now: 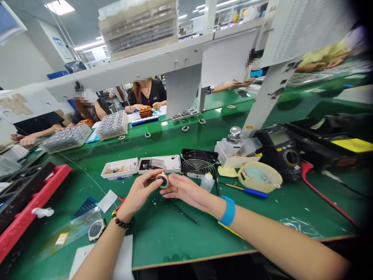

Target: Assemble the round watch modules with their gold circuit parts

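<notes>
A small round watch body (163, 180) with a dark face and a pale metallic rim is held up between both hands above the green bench. My left hand (143, 191) pinches its left side, the thumb near the face. On the other side, the fingers of my right hand (181, 188) close on its edge. A spot of green shows at the lower rim. Below the hands, dark tweezers (183, 212) lie on the bench. A similar round watch body (96, 229) rests left of my left forearm.
Behind the hands stand two white parts trays (121, 168), a black fan (199, 161) and a small white bottle (207, 182). To the right are a yellow bowl (259, 177), a blue-handled tool (255, 193) and a multimeter (279, 151). A red rack (35, 210) borders the left; people sit across.
</notes>
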Tool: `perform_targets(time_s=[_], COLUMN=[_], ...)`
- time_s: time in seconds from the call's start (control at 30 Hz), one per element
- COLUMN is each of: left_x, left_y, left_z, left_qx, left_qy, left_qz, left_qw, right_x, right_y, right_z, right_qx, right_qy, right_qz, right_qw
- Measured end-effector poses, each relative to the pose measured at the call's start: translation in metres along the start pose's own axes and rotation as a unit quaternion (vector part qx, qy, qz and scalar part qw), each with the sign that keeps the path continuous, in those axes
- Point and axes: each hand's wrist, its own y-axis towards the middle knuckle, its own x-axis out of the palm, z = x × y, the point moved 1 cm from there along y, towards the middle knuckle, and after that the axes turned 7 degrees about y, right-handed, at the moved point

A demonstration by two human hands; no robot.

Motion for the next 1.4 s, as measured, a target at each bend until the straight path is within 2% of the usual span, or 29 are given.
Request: perform_targets(time_s=[0.17, 0.33, 0.47, 0.67, 0.97, 1.07, 1.2, 1.27, 1.4], left_x=[0.009, 0.018, 0.022, 0.027, 0.029, 0.029, 0.029, 0.029, 0.030], left_y=[-0.003, -0.002, -0.001, -0.003, -0.002, -0.002, -0.003, -0.003, -0.004], left_z=[-0.005, -0.011, -0.012, -0.010, -0.009, -0.008, -0.006, -0.005, -0.005], left_qx=[0.102, 0.140, 0.158, 0.178, 0.209, 0.218, 0.230, 0.232, 0.236], left_qy=[0.194, 0.281, 0.295, 0.297, 0.315, 0.322, 0.334, 0.335, 0.332], left_qz=[0.033, 0.073, 0.105, 0.118, 0.133, 0.142, 0.142, 0.141, 0.141], left_qw=[0.975, 0.947, 0.936, 0.931, 0.916, 0.910, 0.903, 0.902, 0.902], right_x=[-0.006, -0.010, -0.016, -0.018, -0.017, -0.016, -0.014, -0.013, -0.013], right_y=[0.006, 0.008, 0.013, 0.010, 0.004, 0.000, -0.004, -0.005, -0.004], right_z=[0.002, 0.001, 0.002, -0.001, -0.001, -0.005, -0.012, -0.014, -0.015], right_qx=[-0.037, -0.079, -0.099, -0.141, -0.156, -0.175, -0.241, -0.249, -0.239], right_qy=[-0.017, -0.125, -0.168, -0.206, -0.234, -0.314, -0.395, -0.390, -0.351], right_qz=[0.045, 0.065, 0.066, 0.050, 0.043, 0.054, 0.060, 0.058, 0.045], right_qw=[0.998, 0.987, 0.978, 0.967, 0.959, 0.932, 0.885, 0.885, 0.904])
